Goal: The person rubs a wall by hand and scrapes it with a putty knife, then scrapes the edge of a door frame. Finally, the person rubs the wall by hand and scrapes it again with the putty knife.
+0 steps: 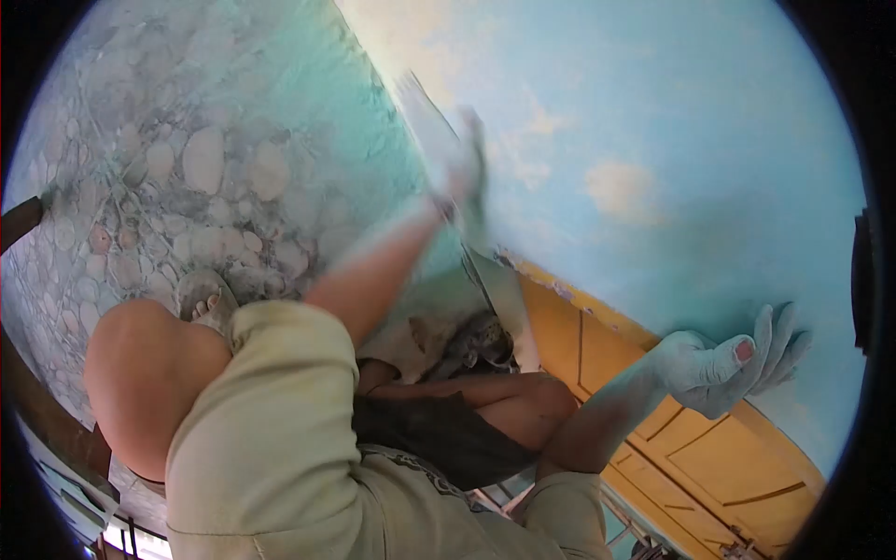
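My left hand (457,163) is reached out at the upper middle, over the border between the rough teal and grey surface (317,112) and the smooth pale-blue surface (672,103). It is smeared by motion, so its fingers, and anything in them, cannot be made out. On the right, my right hand (719,371) is coated in pale powder or paste. Its fingers are apart and slightly bent beside the blue surface, and nothing shows in it. The thumb nail faces the camera.
Yellow-orange wooden panels (691,448) lie below the blue surface. Rounded stones (203,161) show at the left. A bent knee (140,373) and a foot (210,303) are at lower left. A dark, unclear object (481,343) sits near the middle.
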Demonstrator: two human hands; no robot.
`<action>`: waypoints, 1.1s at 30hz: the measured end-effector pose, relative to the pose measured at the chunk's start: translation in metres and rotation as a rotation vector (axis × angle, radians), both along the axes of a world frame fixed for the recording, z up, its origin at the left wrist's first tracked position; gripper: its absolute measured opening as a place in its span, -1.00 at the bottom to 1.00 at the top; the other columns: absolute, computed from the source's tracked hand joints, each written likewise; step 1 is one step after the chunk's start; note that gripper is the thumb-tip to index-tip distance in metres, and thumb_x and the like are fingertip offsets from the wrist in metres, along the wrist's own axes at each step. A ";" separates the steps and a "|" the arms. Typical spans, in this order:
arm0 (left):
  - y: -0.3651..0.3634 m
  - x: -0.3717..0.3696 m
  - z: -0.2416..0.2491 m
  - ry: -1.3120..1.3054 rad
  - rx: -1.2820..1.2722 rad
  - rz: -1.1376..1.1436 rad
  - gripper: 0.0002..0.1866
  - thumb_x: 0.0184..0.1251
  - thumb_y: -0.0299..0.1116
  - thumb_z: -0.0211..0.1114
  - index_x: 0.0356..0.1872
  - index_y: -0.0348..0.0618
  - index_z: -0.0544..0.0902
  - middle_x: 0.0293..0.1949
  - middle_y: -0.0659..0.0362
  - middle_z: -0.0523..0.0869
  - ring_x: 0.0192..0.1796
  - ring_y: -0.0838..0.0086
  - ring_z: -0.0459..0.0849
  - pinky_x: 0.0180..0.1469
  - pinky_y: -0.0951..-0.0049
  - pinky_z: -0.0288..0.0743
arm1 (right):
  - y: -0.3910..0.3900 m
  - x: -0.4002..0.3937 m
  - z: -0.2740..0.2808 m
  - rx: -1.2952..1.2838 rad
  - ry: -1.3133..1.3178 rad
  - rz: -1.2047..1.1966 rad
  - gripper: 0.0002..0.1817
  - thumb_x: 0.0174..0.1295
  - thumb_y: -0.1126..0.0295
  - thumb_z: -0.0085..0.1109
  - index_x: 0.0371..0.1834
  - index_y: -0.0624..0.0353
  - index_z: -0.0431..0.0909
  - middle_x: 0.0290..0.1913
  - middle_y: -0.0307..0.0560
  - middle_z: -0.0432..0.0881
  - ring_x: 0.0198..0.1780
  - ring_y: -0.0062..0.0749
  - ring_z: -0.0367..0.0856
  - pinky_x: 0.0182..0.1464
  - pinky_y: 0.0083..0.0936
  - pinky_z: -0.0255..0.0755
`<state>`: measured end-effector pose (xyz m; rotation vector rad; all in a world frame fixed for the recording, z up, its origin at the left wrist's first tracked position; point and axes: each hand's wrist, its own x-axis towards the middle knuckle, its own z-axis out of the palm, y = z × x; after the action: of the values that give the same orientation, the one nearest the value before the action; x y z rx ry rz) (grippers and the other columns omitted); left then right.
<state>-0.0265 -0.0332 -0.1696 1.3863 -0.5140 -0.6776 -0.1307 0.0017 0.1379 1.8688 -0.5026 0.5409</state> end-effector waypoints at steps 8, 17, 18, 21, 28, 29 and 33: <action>0.000 -0.008 0.015 -0.231 0.039 -0.008 -0.07 0.33 0.05 -0.03 0.35 -0.56 -0.23 0.42 -0.31 -0.23 0.48 -0.06 -0.34 0.46 0.13 -0.45 | -0.007 -0.003 0.001 0.054 -0.029 0.098 -0.51 0.37 0.24 -0.26 -0.39 0.36 0.65 -0.23 0.12 0.69 0.05 0.03 0.57 0.17 -0.10 0.31; 0.030 -0.054 0.036 -0.237 0.029 -0.041 -0.20 0.31 -0.18 -0.04 0.38 -0.48 -0.19 0.43 -0.22 -0.12 0.49 0.04 -0.23 0.48 0.23 -0.40 | 0.003 0.004 -0.002 0.113 -0.110 -0.011 -0.47 0.38 0.15 -0.29 -0.40 0.32 0.63 -0.13 0.25 0.64 0.13 0.08 0.49 0.31 -0.04 0.05; 0.049 -0.068 0.046 -0.173 0.007 -0.102 -0.21 0.32 -0.17 -0.06 0.38 -0.48 -0.19 0.43 -0.23 -0.13 0.49 0.04 -0.24 0.48 0.23 -0.41 | 0.003 0.004 -0.003 0.125 -0.139 -0.006 -0.47 0.38 0.14 -0.29 -0.40 0.31 0.63 -0.13 0.25 0.64 0.14 0.08 0.49 0.33 -0.04 0.02; 0.025 -0.042 0.040 -0.162 0.014 -0.053 -0.23 0.35 -0.17 -0.10 0.38 -0.49 -0.20 0.43 -0.23 -0.16 0.49 0.05 -0.26 0.48 0.23 -0.42 | 0.007 -0.001 -0.001 0.148 -0.099 -0.065 -0.53 0.36 0.15 -0.23 -0.31 0.27 0.63 -0.03 0.28 0.59 0.18 0.13 0.43 0.31 0.04 0.01; -0.059 0.069 0.013 0.097 -0.160 0.118 -0.28 0.42 -0.15 -0.21 0.37 -0.51 -0.21 0.43 -0.24 -0.22 0.49 0.06 -0.30 0.48 0.23 -0.44 | 0.027 0.005 -0.001 0.324 -0.055 -0.293 -0.56 0.17 0.16 0.18 0.08 0.13 0.53 0.40 0.24 0.09 0.42 0.17 -0.02 0.29 0.25 -0.11; -0.041 0.039 0.034 0.099 -0.107 0.084 -0.28 0.43 -0.15 -0.22 0.37 -0.52 -0.21 0.43 -0.25 -0.23 0.50 0.06 -0.31 0.48 0.23 -0.45 | 0.030 -0.002 -0.001 0.319 -0.073 -0.324 -0.52 0.15 0.13 0.20 0.10 0.13 0.52 0.42 0.24 0.05 0.42 0.19 -0.05 0.29 0.28 -0.14; 0.039 -0.057 0.101 -0.062 0.048 -0.042 -0.26 0.34 -0.21 -0.11 0.39 -0.46 -0.16 0.44 -0.21 -0.12 0.49 0.08 -0.20 0.47 0.28 -0.40 | 0.029 -0.010 -0.009 0.189 -0.041 -0.431 -0.46 0.13 0.07 0.22 0.15 0.10 0.49 0.42 0.25 0.05 0.41 0.23 -0.07 0.29 0.35 -0.27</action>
<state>-0.0830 0.0061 -0.0684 1.4482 -0.5808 -0.6866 -0.1411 0.0307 0.1293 1.8534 -0.9830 0.2484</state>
